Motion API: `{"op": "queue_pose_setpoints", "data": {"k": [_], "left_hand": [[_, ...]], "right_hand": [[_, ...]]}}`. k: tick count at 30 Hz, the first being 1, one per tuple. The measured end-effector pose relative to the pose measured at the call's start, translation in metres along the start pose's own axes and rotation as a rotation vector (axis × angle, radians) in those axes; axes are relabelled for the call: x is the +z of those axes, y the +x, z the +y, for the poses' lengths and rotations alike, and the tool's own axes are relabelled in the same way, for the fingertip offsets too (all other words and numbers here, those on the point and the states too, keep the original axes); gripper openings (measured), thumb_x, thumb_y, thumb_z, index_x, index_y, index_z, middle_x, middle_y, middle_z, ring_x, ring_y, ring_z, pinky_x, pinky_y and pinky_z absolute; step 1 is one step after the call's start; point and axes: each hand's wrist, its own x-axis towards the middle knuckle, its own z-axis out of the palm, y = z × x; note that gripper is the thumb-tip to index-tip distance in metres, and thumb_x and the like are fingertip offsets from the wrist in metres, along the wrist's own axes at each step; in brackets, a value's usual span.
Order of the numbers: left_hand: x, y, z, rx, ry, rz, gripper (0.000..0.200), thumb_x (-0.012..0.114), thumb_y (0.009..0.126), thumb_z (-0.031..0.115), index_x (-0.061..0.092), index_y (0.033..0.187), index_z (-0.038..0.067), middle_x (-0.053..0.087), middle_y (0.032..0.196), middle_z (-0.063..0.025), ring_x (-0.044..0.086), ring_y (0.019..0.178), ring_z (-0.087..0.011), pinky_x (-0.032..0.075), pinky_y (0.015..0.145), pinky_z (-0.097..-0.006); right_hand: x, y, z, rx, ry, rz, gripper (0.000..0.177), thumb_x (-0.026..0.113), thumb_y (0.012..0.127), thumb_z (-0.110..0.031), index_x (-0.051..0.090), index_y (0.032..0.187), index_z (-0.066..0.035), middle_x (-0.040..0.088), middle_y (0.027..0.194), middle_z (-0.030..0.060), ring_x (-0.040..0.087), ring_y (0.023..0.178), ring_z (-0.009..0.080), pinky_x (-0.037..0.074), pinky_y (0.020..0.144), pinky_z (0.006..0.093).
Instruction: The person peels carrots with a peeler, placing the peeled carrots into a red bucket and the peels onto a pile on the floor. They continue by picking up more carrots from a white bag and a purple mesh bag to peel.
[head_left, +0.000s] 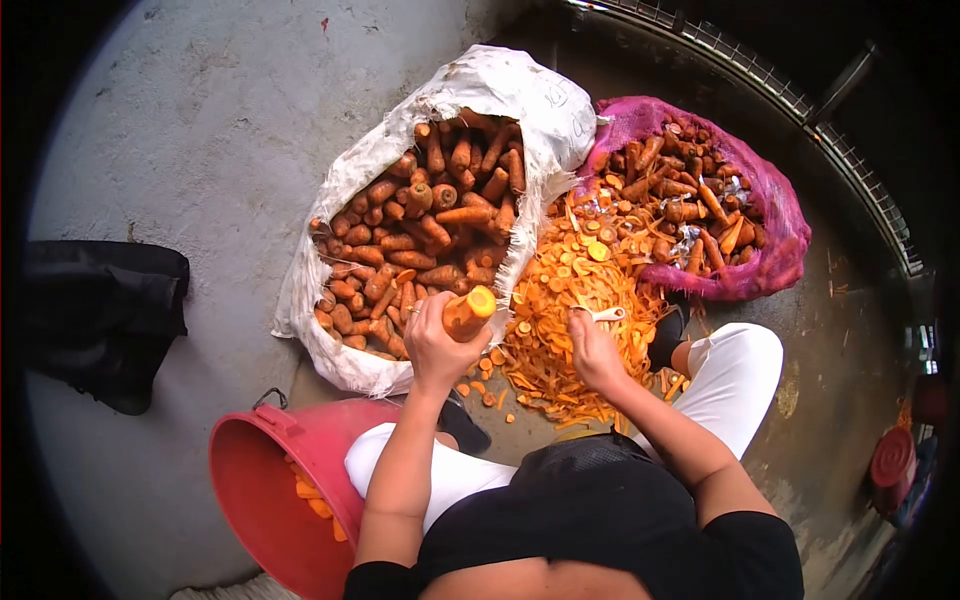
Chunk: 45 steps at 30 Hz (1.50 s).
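My left hand (440, 345) is wrapped round a carrot (470, 315), whose cut end shows bright orange and points up and to the right. My right hand (596, 352) is closed on a small white-handled peeler (608, 314); its blade is hard to make out. Beneath the right hand lies a heap of carrot peelings (565, 350) mixed with round cut-off ends. Just beyond my left hand, a white woven sack (345, 170) gapes open, full of unpeeled carrots (420, 240).
A pink mesh sack (785, 215) at the far right holds more carrots and bits of plastic. At my left leg, a red bucket (340, 440) lies tilted with peeled carrots (315, 500) inside. Dark cloth (110, 310) is at the left; a metal grating (740, 45) curves along the far right.
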Motion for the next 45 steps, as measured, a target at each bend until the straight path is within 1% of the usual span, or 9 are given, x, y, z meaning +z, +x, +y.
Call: {"op": "queue_pose_setpoints", "data": {"k": [4,8,24,28,29,31,33,40,45], "left_hand": [[-0.001,0.002,0.006,0.025,0.034,0.024,0.048,0.079,0.061,0.028,0.057,0.096,0.003,0.060,0.086,-0.0139,0.059,0.082,-0.0332,0.047,0.074,-0.0427],[0.001,0.001,0.008,0.015,0.093,-0.015,0.048,0.079,0.061,0.027,0.057,0.095,0.003,0.060,0.086,-0.0131,0.059,0.082,-0.0332,0.047,0.075,-0.0422],[-0.003,0.002,0.008,0.043,0.150,-0.044,0.051,0.079,0.059,0.031,0.057,0.095,0.003,0.060,0.086,-0.0128,0.059,0.082,-0.0319,0.047,0.073,-0.0410],[-0.001,-0.002,0.010,0.026,0.117,-0.056,0.052,0.081,0.059,0.032,0.057,0.095,0.003,0.060,0.085,-0.0132,0.059,0.082,-0.0319,0.047,0.071,-0.0417],[-0.003,-0.001,0.015,0.058,0.100,-0.014,0.051,0.081,0.061,0.033,0.057,0.095,0.003,0.060,0.085,-0.0138,0.060,0.082,-0.0319,0.047,0.071,-0.0420],[-0.003,0.001,0.015,0.017,0.077,-0.027,0.050,0.081,0.061,0.031,0.057,0.096,0.003,0.061,0.087,-0.0146,0.060,0.083,-0.0325,0.048,0.073,-0.0426],[-0.001,-0.004,0.010,0.005,0.068,-0.028,0.050,0.080,0.061,0.030,0.057,0.096,0.003,0.061,0.088,-0.0141,0.059,0.083,-0.0329,0.048,0.074,-0.0428],[0.000,0.001,0.011,0.042,0.135,-0.036,0.052,0.081,0.060,0.030,0.057,0.097,0.004,0.060,0.088,-0.0121,0.059,0.084,-0.0322,0.047,0.076,-0.0418],[0.006,0.001,0.010,0.046,0.153,-0.035,0.051,0.081,0.060,0.031,0.056,0.096,0.005,0.060,0.087,-0.0113,0.059,0.084,-0.0312,0.047,0.074,-0.0417]], "right_hand": [[-0.001,-0.024,-0.057,-0.430,0.068,0.049,0.031,0.039,0.100,-0.036,0.050,0.096,-0.007,0.061,0.078,0.0199,0.059,0.072,0.0427,0.047,0.062,0.0488],[0.001,-0.020,-0.081,-0.513,0.035,0.002,0.028,0.044,0.099,-0.032,0.048,0.090,-0.006,0.058,0.074,0.0181,0.059,0.069,0.0399,0.046,0.057,0.0473],[0.000,-0.008,-0.079,-0.451,-0.045,-0.055,0.030,0.039,0.100,-0.033,0.046,0.094,-0.005,0.060,0.077,0.0220,0.060,0.074,0.0413,0.046,0.060,0.0506],[0.022,0.049,-0.017,-0.026,-0.149,-0.125,0.036,0.028,0.101,-0.034,0.048,0.102,-0.004,0.061,0.084,0.0237,0.061,0.078,0.0417,0.047,0.068,0.0525],[0.042,0.070,0.049,-0.256,-0.271,-0.010,0.039,0.026,0.101,-0.035,0.048,0.105,-0.003,0.062,0.090,0.0258,0.061,0.080,0.0434,0.047,0.072,0.0532],[0.028,0.063,0.069,0.098,-0.117,-0.040,0.046,0.024,0.101,-0.039,0.047,0.106,0.000,0.061,0.090,0.0306,0.060,0.079,0.0456,0.046,0.072,0.0556],[0.028,0.045,0.078,0.111,-0.134,-0.046,0.047,0.023,0.101,-0.039,0.047,0.106,0.000,0.061,0.087,0.0307,0.060,0.079,0.0456,0.045,0.071,0.0557],[-0.006,-0.011,-0.048,-0.241,-0.046,-0.102,0.039,0.030,0.101,-0.041,0.045,0.101,-0.005,0.061,0.078,0.0252,0.059,0.074,0.0446,0.045,0.063,0.0529],[-0.010,-0.021,-0.079,-0.429,0.016,-0.078,0.029,0.040,0.100,-0.034,0.045,0.091,-0.006,0.058,0.073,0.0189,0.059,0.070,0.0408,0.045,0.059,0.0489]]}}
